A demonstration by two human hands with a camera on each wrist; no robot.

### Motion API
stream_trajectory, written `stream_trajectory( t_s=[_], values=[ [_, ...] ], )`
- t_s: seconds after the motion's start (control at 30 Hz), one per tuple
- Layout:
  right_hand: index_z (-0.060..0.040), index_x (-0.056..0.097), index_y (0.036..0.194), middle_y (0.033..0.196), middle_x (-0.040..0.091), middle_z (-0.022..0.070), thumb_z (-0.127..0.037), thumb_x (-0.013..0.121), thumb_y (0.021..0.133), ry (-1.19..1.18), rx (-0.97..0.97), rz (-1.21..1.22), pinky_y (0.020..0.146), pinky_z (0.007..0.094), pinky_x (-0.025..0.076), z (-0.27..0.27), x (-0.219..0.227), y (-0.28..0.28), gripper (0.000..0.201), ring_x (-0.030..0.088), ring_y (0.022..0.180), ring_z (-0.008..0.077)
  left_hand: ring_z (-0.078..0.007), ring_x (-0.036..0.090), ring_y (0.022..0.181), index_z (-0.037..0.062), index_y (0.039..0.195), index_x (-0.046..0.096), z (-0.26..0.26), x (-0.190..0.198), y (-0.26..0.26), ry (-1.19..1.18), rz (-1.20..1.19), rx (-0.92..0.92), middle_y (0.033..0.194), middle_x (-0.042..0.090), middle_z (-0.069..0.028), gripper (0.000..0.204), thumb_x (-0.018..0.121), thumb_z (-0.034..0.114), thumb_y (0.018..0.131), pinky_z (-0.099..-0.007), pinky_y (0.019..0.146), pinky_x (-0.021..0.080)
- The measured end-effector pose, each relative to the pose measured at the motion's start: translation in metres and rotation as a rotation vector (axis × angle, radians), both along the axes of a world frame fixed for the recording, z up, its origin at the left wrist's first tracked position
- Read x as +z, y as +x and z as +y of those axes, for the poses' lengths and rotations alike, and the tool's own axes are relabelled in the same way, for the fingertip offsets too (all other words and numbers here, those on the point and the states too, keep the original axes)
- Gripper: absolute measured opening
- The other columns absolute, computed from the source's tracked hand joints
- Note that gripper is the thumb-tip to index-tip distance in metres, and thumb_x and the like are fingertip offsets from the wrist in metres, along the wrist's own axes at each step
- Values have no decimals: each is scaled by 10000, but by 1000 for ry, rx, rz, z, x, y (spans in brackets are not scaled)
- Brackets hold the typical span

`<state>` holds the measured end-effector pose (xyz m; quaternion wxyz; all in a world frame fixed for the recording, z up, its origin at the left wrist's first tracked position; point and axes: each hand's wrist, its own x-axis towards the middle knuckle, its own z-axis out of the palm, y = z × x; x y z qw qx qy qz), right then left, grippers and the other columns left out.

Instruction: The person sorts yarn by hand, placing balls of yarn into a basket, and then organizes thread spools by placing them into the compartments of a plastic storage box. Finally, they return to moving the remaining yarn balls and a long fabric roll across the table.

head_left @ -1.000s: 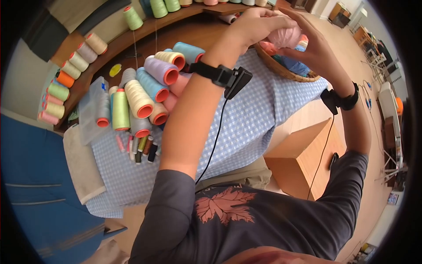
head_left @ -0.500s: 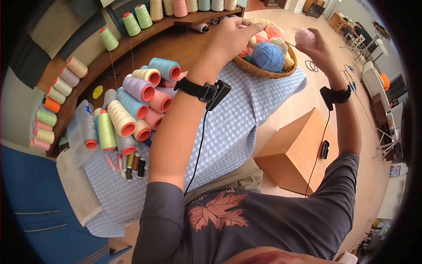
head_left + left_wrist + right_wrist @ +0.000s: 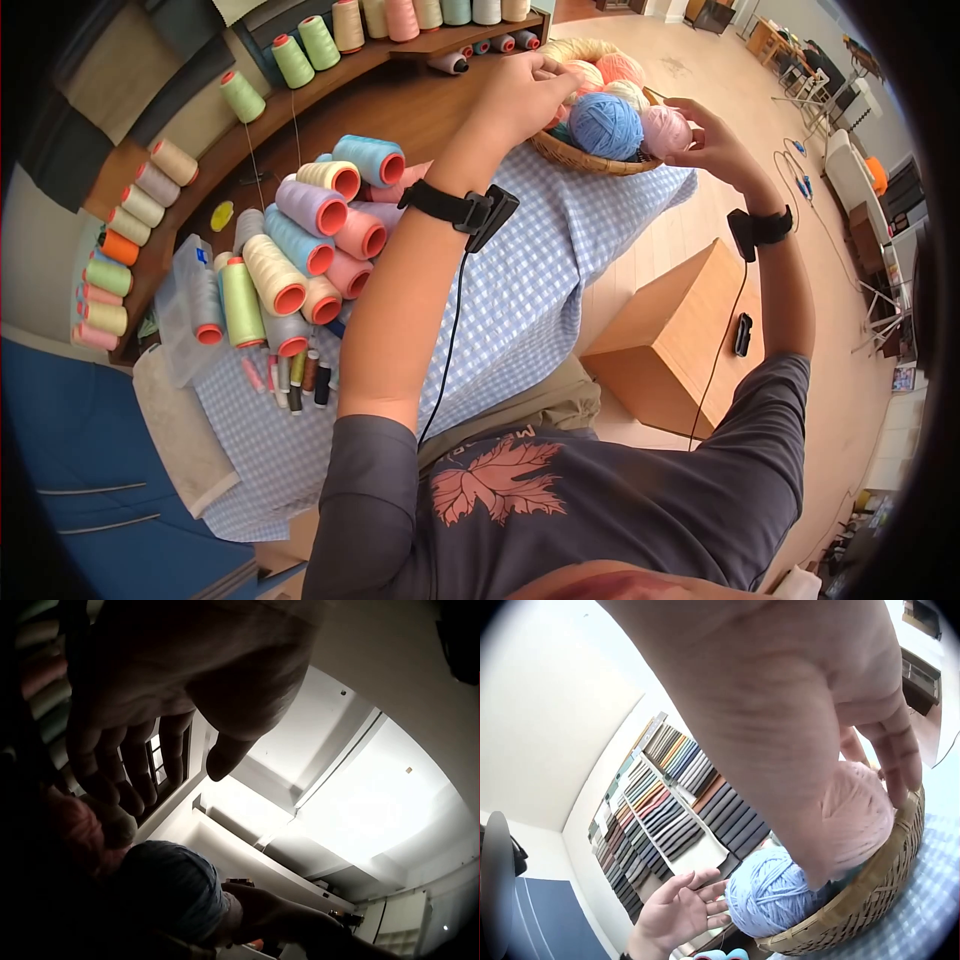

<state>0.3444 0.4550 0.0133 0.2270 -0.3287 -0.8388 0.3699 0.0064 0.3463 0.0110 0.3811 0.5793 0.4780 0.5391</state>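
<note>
My right hand (image 3: 724, 152) holds a pale pink ball of yarn (image 3: 663, 131) at the right side of a wicker basket (image 3: 580, 158). In the right wrist view the thumb and fingers curve round the pink ball (image 3: 859, 814), low inside the basket's rim (image 3: 870, 879). A blue yarn ball (image 3: 606, 127) sits right beside it. Over the basket's left side hovers my left hand (image 3: 520, 98), its fingers loosely bent and nothing in them, as the left wrist view shows. Coral yarn balls (image 3: 622, 70) and a cream ball (image 3: 628, 95) lie behind the blue one.
Left of the basket, large thread cones (image 3: 310, 205) are piled on a blue gingham cloth (image 3: 510, 260), with small spools (image 3: 310, 372) in front. A clear plastic case (image 3: 185, 320) lies beside them. More cones line a curved wooden shelf (image 3: 400, 48). A wooden box (image 3: 660, 330) stands on the floor.
My right hand first lifted the pink ball out to the right, clear of the basket, then brought it back left and down beside the blue ball. The left hand moved off the pink ball.
</note>
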Motion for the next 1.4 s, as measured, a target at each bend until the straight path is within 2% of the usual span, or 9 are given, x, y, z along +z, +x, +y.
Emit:
stream_trajectory(
  t_s=[0.13, 0.4, 0.57, 0.63, 0.77, 0.87, 1.13, 1.3, 1.4],
  values=[
    [-57, 551, 1569, 1439, 670, 130, -118, 923, 841, 61, -87, -93, 981, 357, 602, -1, 1, 6, 820, 723, 1094, 228, -109, 760, 818, -68, 1187, 760, -4, 2, 0, 22, 26, 40, 1000, 795, -90, 379, 775, 277, 1031, -238, 724, 599],
    [-48, 604, 1145, 1050, 594, -25, -95, 829, 982, -21, -6, 200, 827, 258, 543, 8, -14, 16, 281, 656, 969, 58, -109, 741, 807, -58, 1149, 786, -5, 2, -1, 125, 85, 118, 978, 816, -113, 359, 786, 266, 994, -233, 730, 583],
    [-55, 635, 1191, 1074, 636, -20, -110, 790, 1022, -31, -41, 169, 838, 246, 521, -4, -21, 28, 236, 649, 961, 61, -166, 778, 766, -55, 1104, 798, -14, 13, 16, 216, 150, 166, 956, 828, -152, 370, 805, 287, 965, -356, 724, 624],
    [-57, 641, 1208, 1077, 646, -22, -108, 778, 1030, -33, -40, 167, 847, 241, 513, -9, -30, 31, 230, 644, 969, 60, -221, 790, 746, -20, 1008, 819, -36, 28, 35, 427, 302, 321, 866, 816, -155, 309, 804, 280, 934, -383, 704, 615],
    [-54, 632, 1283, 1078, 664, -24, -95, 760, 1040, -66, -49, 228, 844, 236, 484, -10, -49, 46, 277, 621, 982, 58, -317, 776, 747, 22, 849, 809, -79, 58, 75, 440, 173, 191, 756, 771, -157, 292, 771, 309, 882, -407, 719, 598],
    [-50, 618, 1247, 1079, 614, -36, -73, 736, 1052, -57, -65, 227, 840, 227, 460, -20, -53, 48, 229, 577, 968, 51, -327, 777, 759, 40, 831, 811, -89, 61, 89, 455, 292, 184, 758, 772, -157, 306, 752, 336, 881, -427, 756, 601],
    [-49, 566, 1030, 981, 502, -38, 23, 683, 1069, 254, -49, 364, 818, 227, 397, -47, -62, 23, 143, 473, 892, 70, -361, 750, 717, 43, 777, 806, -133, 63, 32, 448, 491, 325, 719, 746, -169, 284, 732, 303, 867, -448, 729, 599],
    [-25, 594, 987, 946, 545, -14, 18, 719, 1040, 413, 66, 438, 795, 243, 402, -99, -34, -61, 143, 486, 850, 86, -380, 734, 680, 38, 786, 806, -176, 71, -21, 318, 600, 448, 700, 720, -198, 318, 756, 341, 867, -445, 699, 600],
    [-17, 616, 1010, 944, 581, 11, 23, 745, 987, 420, 196, 363, 792, 274, 439, -137, -9, -112, 137, 529, 860, 109, -302, 752, 666, 43, 892, 822, -222, 82, -59, 204, 673, 512, 697, 745, -153, 327, 795, 369, 900, -420, 672, 592]
  ],
)
